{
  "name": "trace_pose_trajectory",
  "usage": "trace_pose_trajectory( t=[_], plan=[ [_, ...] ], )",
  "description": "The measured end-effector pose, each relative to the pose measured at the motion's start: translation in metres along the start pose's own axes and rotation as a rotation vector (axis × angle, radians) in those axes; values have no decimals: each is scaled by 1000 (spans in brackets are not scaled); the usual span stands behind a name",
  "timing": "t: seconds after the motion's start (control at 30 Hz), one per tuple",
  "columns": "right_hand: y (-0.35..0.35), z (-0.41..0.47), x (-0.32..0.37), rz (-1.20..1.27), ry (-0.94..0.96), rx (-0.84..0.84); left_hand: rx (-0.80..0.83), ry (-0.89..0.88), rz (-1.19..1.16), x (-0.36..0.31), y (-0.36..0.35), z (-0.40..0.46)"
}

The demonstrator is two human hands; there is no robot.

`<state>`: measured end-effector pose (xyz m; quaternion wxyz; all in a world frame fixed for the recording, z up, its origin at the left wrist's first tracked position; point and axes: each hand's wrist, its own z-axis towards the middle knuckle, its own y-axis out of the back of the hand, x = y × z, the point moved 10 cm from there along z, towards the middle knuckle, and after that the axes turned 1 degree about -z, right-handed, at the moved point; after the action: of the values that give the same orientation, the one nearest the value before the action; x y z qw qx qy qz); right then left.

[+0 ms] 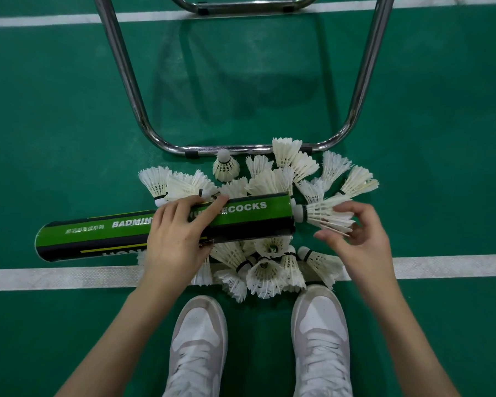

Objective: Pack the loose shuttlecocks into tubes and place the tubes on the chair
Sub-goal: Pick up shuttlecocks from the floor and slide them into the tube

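Right now the likeliest slip is at the mouth of the tube (pixel 166 226): the shuttlecock (pixel 324 214) has only its cork tip at the open right end, and the feather skirt is wider than the cork, so a push that comes in off-axis could crumple feathers against the rim or cock the shuttlecock sideways. The tube lies nearly level, tilted slightly up to the right, above the heap — if it wobbles as the shuttlecock goes in, the shuttlecock could drop back among the loose shuttlecocks (pixel 265 270) on the floor (pixel 55 124).

The left hand (pixel 173 236) grips the tube near its middle, fingers wrapped over the top and covering part of the lettering. The right hand (pixel 355 227) is loosely curled around the feather end of the shuttlecock, fingertips touching the skirt from above and below — a light pinch, not a firm clasp, as far as I can judge.

Most shuttlecocks are not yet packed; they lie piled between the shoes (pixel 198 345) and the chair frame (pixel 249 150), whose metal tubing stands just beyond the heap. The seat itself is out of view.
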<state>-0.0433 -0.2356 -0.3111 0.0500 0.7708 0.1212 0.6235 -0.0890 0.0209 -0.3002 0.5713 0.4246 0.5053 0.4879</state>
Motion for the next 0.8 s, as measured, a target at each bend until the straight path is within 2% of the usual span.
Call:
trace_pose_trajectory(
  t=[0.27, 0.8],
  plan=[
    [-45, -10, 12, -37, 5, 105, -10, -23, -15, -12, 5, -1],
    [-51, -12, 15, -17, -3, 20, -7, -21, -24, -13, 8, -2]
  ],
)
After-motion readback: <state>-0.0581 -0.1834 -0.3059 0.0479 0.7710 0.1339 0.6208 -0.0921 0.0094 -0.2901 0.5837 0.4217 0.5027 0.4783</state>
